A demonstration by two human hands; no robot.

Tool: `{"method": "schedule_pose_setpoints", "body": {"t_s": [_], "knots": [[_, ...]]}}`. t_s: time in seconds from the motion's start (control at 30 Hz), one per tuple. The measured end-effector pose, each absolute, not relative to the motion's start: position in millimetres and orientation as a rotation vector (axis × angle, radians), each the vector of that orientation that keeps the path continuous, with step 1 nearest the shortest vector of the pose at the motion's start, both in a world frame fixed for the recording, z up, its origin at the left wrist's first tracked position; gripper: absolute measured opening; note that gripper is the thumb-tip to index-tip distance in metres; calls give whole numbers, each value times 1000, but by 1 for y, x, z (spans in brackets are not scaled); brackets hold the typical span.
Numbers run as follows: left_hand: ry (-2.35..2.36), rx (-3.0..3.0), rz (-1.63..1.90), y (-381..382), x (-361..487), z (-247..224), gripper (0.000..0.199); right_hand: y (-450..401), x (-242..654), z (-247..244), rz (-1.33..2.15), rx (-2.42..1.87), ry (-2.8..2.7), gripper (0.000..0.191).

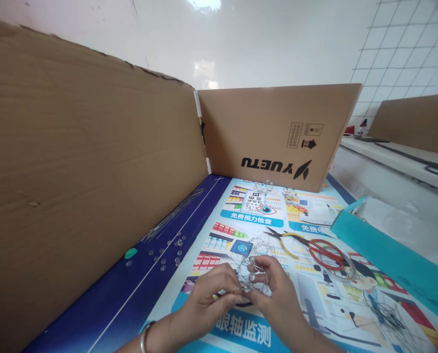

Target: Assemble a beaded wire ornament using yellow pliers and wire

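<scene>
Metal bangle (144,338) nearest, then left hand (204,304) and right hand (278,304) held close over the printed mat (241,336), fingers (265,267) pinching a wire-and-bead cluster (250,279) between them. Short, close pinches seem best, steadying loose strands.

This is a small handicraft workroom with a makeshift bench. Cardboard panels (94,171) stand as screens around a worktop (189,206) laid with a printed banner (248,218), and white tiled walls (399,49) rise behind. Pliers (278,238), red-handled scissors (325,255), loose beads (163,255) and wire (257,242) lie about, the materials of bench craftwork.
</scene>
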State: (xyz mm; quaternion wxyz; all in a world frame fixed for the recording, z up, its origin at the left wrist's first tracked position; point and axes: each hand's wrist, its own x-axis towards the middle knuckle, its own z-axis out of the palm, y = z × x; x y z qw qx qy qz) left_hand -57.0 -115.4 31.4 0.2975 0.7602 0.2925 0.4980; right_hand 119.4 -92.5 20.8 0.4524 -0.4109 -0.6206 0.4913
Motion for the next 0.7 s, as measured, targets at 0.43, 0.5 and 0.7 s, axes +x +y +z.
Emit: {"method": "schedule_pose_setpoints", "body": {"t_s": [0.43,0.5,0.7], "knots": [[750,2403,1074,-111,-75,57,16,-100,120,28,1796,-540,-1422,90],[746,2410,1042,-109,-81,62,17,-99,119,25,1826,-506,-1375,81],[760,2418,975,-103,-89,61,17,-96,114,22,1934,-468,-1221,82]]}}
